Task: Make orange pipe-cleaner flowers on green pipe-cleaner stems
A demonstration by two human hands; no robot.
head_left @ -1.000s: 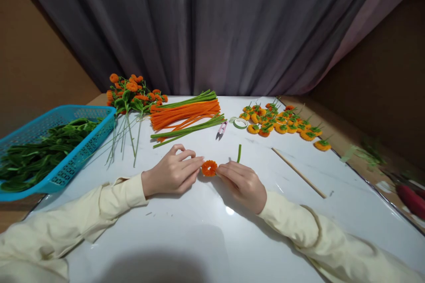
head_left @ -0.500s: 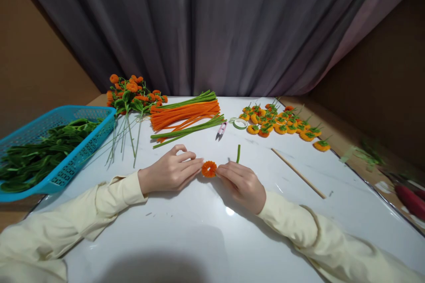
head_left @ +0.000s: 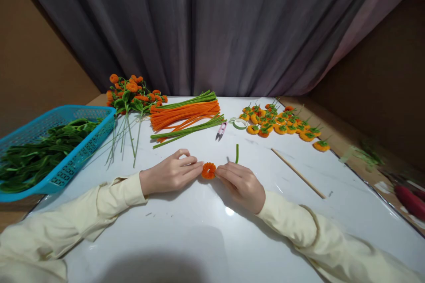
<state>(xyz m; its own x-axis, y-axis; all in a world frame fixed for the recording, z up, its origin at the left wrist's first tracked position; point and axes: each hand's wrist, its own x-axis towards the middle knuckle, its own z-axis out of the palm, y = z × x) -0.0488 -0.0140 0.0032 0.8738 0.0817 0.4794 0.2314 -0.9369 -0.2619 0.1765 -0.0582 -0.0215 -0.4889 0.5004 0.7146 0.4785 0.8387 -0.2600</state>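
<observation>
Between my hands is a small orange flower head (head_left: 207,176) of fuzzy chenille stem, shaped into a scalloped ring with a little hole in the middle. My left hand (head_left: 171,172) holds its left edge at the fingertips, with the forefinger curled above. From the right, my right hand (head_left: 243,183) pinches the opposite edge between thumb and fingers. A short green chenille stem (head_left: 237,152) sticks up behind the right hand's knuckles; its lower end is hidden.
Farther back lie orange chenille stems (head_left: 186,114), green ones (head_left: 189,129), thread snips (head_left: 222,130) and a roll of green tape (head_left: 240,124). Yellow-orange flower heads (head_left: 280,128) and a wooden stick (head_left: 299,173) are rightward; a blue basket (head_left: 83,154) of leaves and stemmed flowers (head_left: 128,93), leftward.
The flower head has turned slightly and shifted a little toward me. The green stem by the right hand has moved slightly left. Both hands keep their grip.
</observation>
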